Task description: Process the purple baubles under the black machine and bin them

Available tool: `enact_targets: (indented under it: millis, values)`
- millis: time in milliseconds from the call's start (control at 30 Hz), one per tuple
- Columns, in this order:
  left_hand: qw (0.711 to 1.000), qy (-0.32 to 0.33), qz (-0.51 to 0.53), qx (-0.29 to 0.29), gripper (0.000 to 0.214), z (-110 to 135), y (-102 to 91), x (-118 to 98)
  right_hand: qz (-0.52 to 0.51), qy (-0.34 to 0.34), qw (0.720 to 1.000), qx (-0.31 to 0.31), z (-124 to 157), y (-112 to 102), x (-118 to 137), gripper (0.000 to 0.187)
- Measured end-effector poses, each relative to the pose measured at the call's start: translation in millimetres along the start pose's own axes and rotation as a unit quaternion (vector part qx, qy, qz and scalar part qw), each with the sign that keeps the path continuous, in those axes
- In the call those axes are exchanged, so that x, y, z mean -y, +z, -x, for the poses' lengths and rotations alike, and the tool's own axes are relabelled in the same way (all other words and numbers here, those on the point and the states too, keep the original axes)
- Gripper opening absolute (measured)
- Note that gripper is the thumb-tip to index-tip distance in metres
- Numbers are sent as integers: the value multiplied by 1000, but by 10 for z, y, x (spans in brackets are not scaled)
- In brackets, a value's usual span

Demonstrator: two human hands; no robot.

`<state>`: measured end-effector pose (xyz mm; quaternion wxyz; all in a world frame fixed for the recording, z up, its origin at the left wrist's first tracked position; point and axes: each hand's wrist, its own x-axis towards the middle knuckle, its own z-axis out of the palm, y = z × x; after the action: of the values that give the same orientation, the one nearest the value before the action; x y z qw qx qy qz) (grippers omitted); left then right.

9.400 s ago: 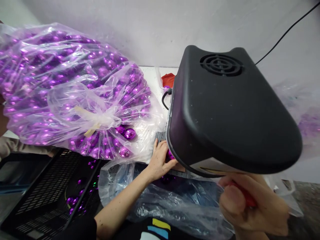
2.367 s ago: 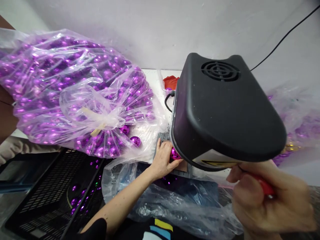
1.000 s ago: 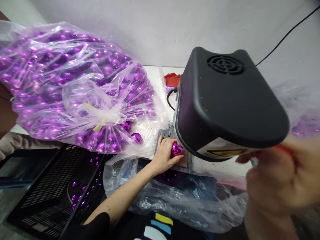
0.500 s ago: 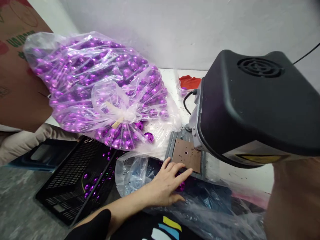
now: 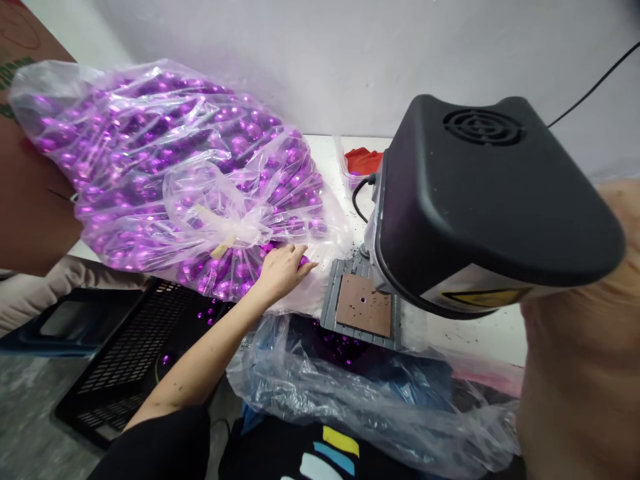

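My left hand [image 5: 284,272] is at the lower right of a large clear plastic bag, its thumb and fingers closed around a shiny purple bauble [image 5: 304,261]. The tied bag [image 5: 200,140] is full of similar purple baubles. To the hand's right, a brown plate [image 5: 364,307] with a small hole lies on a grey slotted base [image 5: 330,303]. Over it stands a black-housed bench machine [image 5: 450,200] resembling a small drill press. My right arm [image 5: 575,387] rises along the machine's right side; the housing hides the fingers of that hand.
A black plastic crate [image 5: 125,360] with a few purple baubles sits at lower left. Clear plastic sheeting [image 5: 360,407] covers my lap, with purple baubles below the base. A cardboard box [image 5: 35,173] stands at left. A small tub holds a red cloth [image 5: 363,161] behind.
My left hand has moved up and left from the front of the brown plate to the bag's edge, and has closed on a purple bauble. The view has shifted slightly right.
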<state>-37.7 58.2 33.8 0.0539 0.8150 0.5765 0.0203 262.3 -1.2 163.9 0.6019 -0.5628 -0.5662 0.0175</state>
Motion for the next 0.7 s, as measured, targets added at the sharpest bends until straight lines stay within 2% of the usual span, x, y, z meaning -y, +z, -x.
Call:
enact_targets:
  millis: [100,200,300,400,467,500,533,567,600,667,700]
  values:
    - [992,65,108,-28,46,-31,87,-27,-22,8,1000,-4,1,-1,38,32]
    - [984,104,146,-23,38,-9,225,-15,-33,24,999,12,2,-1,67,34]
    - [989,78,124,-6,43,8,299,3,-55,35,998,18,-14,7,75,36]
    - [995,42,89,6,56,11,246,-23,-50,20,999,2,-28,23,67,33]
    - [989,16,144,-22,55,37,161,-73,-42,19,999,0,-30,34,62,37]
    - [976,2,213,-35,52,65,117,-106,-42,17,999,0,-30,39,62,41]
    - [951,-15,307,-39,49,104,80,-144,-46,16,999,2,-30,44,64,44]
    - [908,-34,416,-30,47,152,55,-185,-54,14,998,4,-30,47,68,48]
    - [846,-50,530,-8,44,205,47,-228,-62,13,998,7,-31,50,72,50]
    - [690,-69,719,57,40,312,82,-318,-77,15,997,9,-33,51,82,52]
    - [616,-69,780,91,39,356,123,-364,-80,19,997,9,-34,49,86,53]
